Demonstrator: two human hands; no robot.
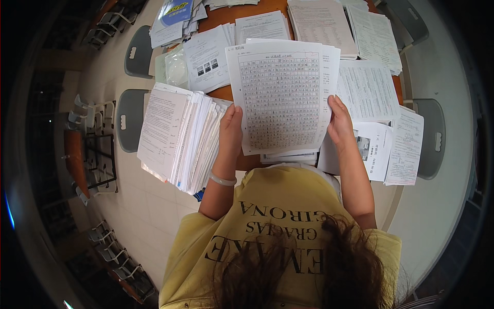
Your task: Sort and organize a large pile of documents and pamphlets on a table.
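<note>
Between my two hands I hold up a stack of paper sheets [283, 98], its top page a grid filled with handwriting. My left hand [231, 123] grips the stack's left edge near the lower corner, with a pale bangle on that wrist. On the opposite edge, my right hand [339, 119] has its thumb and fingers closed on the sheets. Left of my left forearm stands a thick leaning pile of papers [167, 131]. Beside my right forearm lie a white printed sheet [374, 149] and a marked paper [405, 147]. More sheets peek out below the held stack.
Paper piles [324, 26] cover much of the brown table [221, 93], with a blue booklet [175, 13] at the far left. Grey chairs [135, 121] stand along both sides. Several desks and chairs line the left of the room.
</note>
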